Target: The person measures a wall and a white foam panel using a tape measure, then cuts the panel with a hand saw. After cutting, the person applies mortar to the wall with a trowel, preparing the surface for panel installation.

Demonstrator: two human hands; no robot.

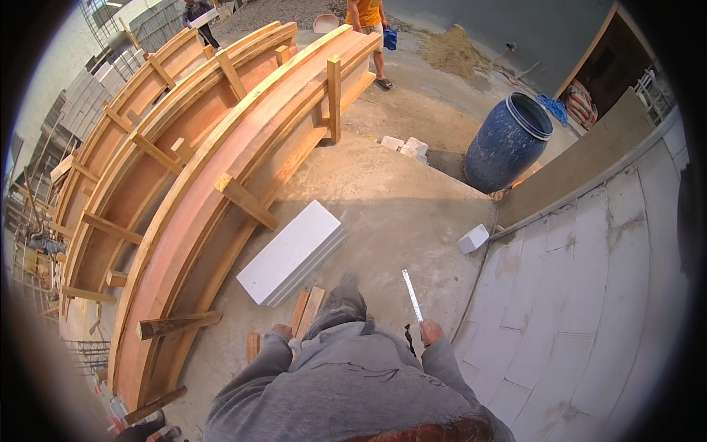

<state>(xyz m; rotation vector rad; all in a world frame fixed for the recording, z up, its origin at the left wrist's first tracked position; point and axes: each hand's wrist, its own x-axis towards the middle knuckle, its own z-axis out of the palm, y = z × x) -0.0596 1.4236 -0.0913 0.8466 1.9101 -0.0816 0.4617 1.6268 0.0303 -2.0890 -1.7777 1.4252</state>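
My right hand (431,331) is closed on a long white measuring strip (410,293), which points forward over the concrete. A small dark object (409,337) hangs just left of that hand. My left hand (281,331) is low beside my left leg, near short wood offcuts (306,311); its fingers are too small and hidden to tell whether they hold anything. Ahead of me lies a stack of white blocks (289,250), left of a single white block (473,239).
Curved timber formwork (228,180) fills the left. A block wall (560,309) runs along my right, with a blue barrel (501,151) ahead of it. Broken blocks (403,147) lie beyond. A person in an orange top (364,15) stands at the back; another person (197,16) is farther left.
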